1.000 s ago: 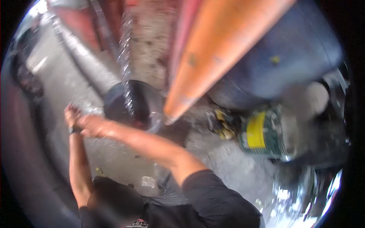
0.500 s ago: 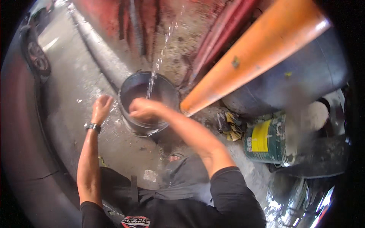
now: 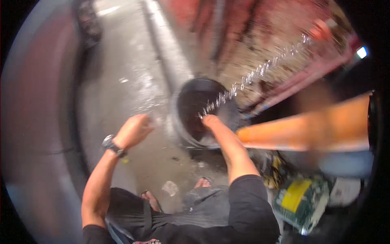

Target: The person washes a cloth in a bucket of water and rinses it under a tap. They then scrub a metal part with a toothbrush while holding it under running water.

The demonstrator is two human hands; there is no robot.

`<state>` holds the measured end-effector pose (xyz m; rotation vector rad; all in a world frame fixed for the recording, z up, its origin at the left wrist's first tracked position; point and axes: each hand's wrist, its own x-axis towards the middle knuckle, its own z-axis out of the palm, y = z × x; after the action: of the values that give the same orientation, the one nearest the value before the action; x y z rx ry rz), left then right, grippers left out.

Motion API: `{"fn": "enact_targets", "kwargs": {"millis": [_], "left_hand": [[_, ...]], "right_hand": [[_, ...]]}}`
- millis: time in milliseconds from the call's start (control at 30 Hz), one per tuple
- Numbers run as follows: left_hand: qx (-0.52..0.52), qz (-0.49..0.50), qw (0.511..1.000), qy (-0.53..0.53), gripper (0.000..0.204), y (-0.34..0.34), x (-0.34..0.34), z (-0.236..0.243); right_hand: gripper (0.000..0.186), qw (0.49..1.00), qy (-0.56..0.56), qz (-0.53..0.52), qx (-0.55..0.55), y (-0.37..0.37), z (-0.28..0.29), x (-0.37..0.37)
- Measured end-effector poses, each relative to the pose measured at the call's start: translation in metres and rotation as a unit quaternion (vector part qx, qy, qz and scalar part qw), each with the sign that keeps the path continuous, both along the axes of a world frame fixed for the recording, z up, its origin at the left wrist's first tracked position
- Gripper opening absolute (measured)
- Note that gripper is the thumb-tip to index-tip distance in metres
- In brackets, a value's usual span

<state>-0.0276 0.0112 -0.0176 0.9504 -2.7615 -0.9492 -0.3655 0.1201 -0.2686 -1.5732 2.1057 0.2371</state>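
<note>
Down at the centre of the head view sits the round dark metal bucket (image 3: 201, 112) on the wet grey concrete floor (image 3: 122, 93), and a thin stream of water (image 3: 252, 75) slants in from about two o'clock and lands at its rim. I hold my right hand (image 3: 211, 120) under that stream at the bucket's near edge, fingers together, gripping nothing that I can make out. My left hand (image 3: 132, 131) hangs loosely curled at nine o'clock from the bucket, apart from it and from the other hand, a dark wristwatch (image 3: 111, 145) on its wrist. At three o'clock a thick orange pipe (image 3: 308, 130) crosses just beside my right forearm, and a yellow-and-green can (image 3: 302, 199) lies at five o'clock. My bare toes (image 3: 201, 183) stand near the bucket's base. I judge the floor slippery: splash off my hand could spread, and leaning further might cost me my footing or tip the bucket.
</note>
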Motion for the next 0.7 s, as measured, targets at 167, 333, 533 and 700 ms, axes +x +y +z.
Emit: {"fn": "enact_targets", "kwargs": {"millis": [167,333,533,700], "left_hand": [[-0.186,-0.014,0.966,-0.177,0.019,0.019,-0.01,0.0],[-0.242,-0.011,0.954,-0.175,0.011,0.024,-0.022,-0.014],[-0.18,-0.015,0.983,0.005,0.017,0.017,-0.074,-0.015],[-0.178,-0.074,0.971,0.144,0.021,0.029,-0.111,-0.031]], "right_hand": [[0.037,0.974,0.078,0.085,0.196,0.015,-0.019,0.006],[0.032,0.985,0.117,0.057,0.114,0.015,0.057,0.013],[0.029,0.978,0.018,-0.138,-0.158,0.066,0.165,0.015],[0.031,0.837,-0.351,-0.341,-0.245,0.101,0.191,0.018]]}}
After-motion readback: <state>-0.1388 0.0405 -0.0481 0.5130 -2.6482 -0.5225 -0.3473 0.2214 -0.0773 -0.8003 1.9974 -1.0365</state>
